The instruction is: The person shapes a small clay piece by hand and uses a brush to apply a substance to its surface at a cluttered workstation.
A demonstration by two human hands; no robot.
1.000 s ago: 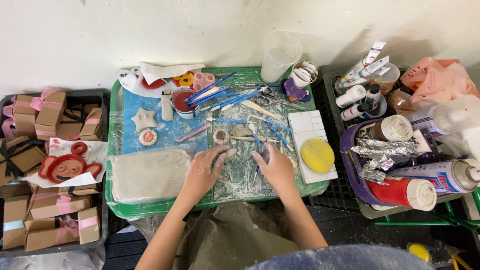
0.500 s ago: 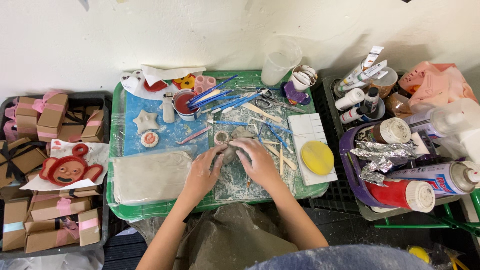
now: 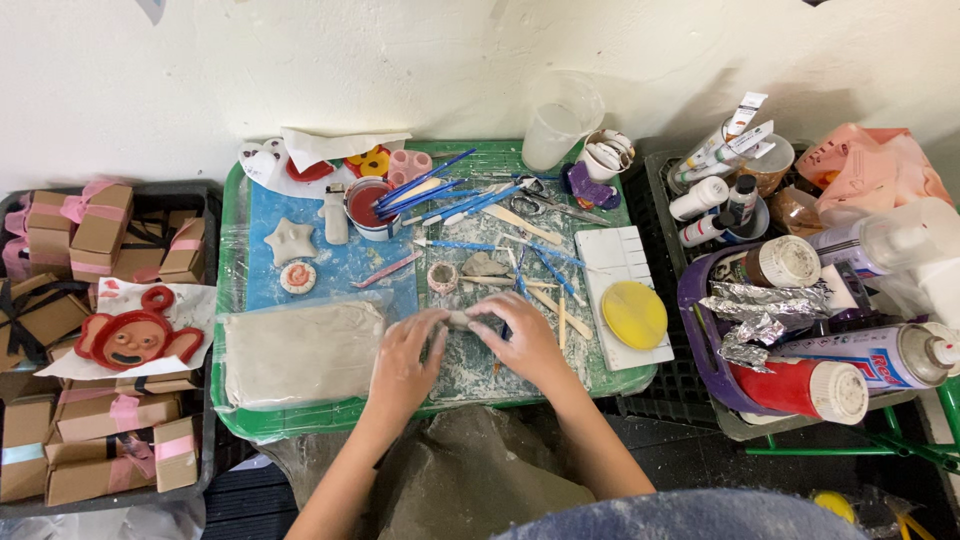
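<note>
My left hand [image 3: 408, 358] and my right hand [image 3: 522, 336] meet over the floury middle of a green tray [image 3: 232, 250]. Between their fingertips lies a small grey lump of clay [image 3: 458, 320], which both hands pinch. Left of my left hand lies a big wrapped slab of grey clay [image 3: 298, 352]. Just beyond my hands sit a small clay ring [image 3: 441, 276] and another clay scrap [image 3: 485, 264]. Blue modelling tools [image 3: 470, 205] and wooden sticks [image 3: 560, 312] lie scattered behind and to the right.
A clay star [image 3: 290, 240] and round disc [image 3: 297, 277] rest on blue plastic. A red pot [image 3: 367, 208], white palette with yellow sponge [image 3: 633, 314], plastic cup [image 3: 558, 122], paint tubes and spray cans [image 3: 880, 355] stand right. Cardboard boxes [image 3: 80, 230] and a red figure [image 3: 135, 338] lie left.
My hands were spread flat and apart on the tray; they have drawn together at the middle and closed on the small clay lump.
</note>
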